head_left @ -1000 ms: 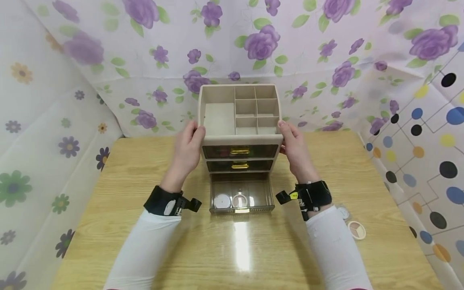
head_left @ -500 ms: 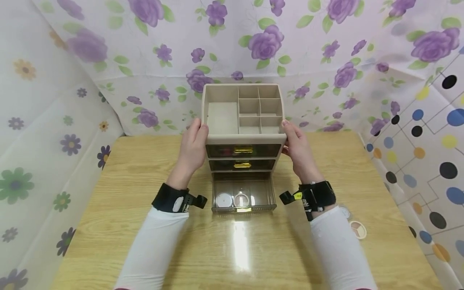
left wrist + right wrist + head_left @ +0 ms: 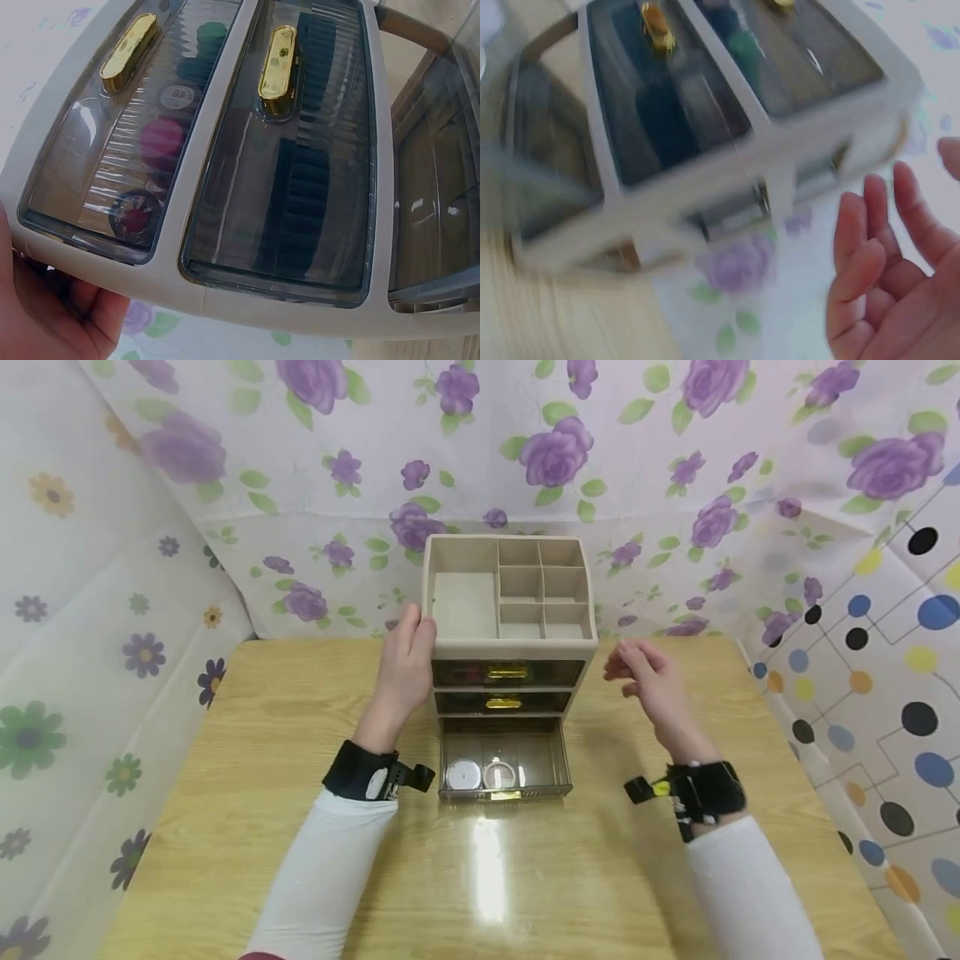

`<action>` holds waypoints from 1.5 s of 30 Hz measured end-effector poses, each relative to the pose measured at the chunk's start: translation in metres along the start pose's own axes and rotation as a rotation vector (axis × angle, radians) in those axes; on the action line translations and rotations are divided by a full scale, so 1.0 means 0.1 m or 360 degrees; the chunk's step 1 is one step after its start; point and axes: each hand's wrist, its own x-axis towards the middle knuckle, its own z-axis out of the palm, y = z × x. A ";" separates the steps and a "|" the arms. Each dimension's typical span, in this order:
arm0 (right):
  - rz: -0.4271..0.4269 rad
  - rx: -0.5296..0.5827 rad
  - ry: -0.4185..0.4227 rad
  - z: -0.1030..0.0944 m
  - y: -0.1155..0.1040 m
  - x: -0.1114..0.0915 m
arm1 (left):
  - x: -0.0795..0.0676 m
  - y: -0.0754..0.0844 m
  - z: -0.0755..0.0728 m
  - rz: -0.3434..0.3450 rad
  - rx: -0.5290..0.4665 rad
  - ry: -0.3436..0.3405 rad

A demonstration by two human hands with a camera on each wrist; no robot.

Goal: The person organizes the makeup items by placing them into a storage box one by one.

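Observation:
A beige desktop drawer organizer point(image 3: 516, 649) stands on the table, divided compartments on top. Its two upper drawers are closed, with gold handles. The bottom drawer point(image 3: 555, 760) is pulled out and holds a round white compact point(image 3: 462, 774) and a round pinkish compact point(image 3: 498, 775). My left hand point(image 3: 405, 668) grips the organizer's left side, thumb near its upper front corner. Apart from the right side hovers my right hand point(image 3: 656, 681), fingers loosely bent and holding nothing. Through the upper drawer front in the left wrist view show a pink round item point(image 3: 162, 141) and a green one point(image 3: 212, 36).
The wooden table point(image 3: 285, 760) reaches back to a floral cloth point(image 3: 300, 527). Patterned cloths also hang at the left and right sides. Light reflects off the tabletop in front of the open drawer.
My right hand has let go of the organizer's right side and moved off to the right. The left hand keeps its grip. The right forearm now covers the two round items on the table.

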 end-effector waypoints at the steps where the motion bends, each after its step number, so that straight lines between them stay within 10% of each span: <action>1: 0.0031 -0.0052 -0.0015 -0.10 0.04 -0.06 | -0.01 0.00 0.01 -0.0009 -0.0010 -0.0004; 10: 0.0274 -0.0697 -0.0239 -1.01 0.42 -0.50 | 0.01 -0.02 0.00 0.0003 -0.0030 0.0001; 17: 0.0236 -0.0880 -0.0294 -1.41 0.69 -0.88 | 0.01 -0.03 -0.03 0.0005 0.0012 -0.0034; 33: 0.0810 -0.1168 -0.0317 -1.60 1.11 -1.36 | 0.02 -0.05 -0.04 0.0029 -0.0005 -0.0062; 45: 0.0671 -0.1201 -0.0294 -1.51 1.22 -1.55 | 0.02 -0.04 -0.05 0.0037 0.0002 -0.0065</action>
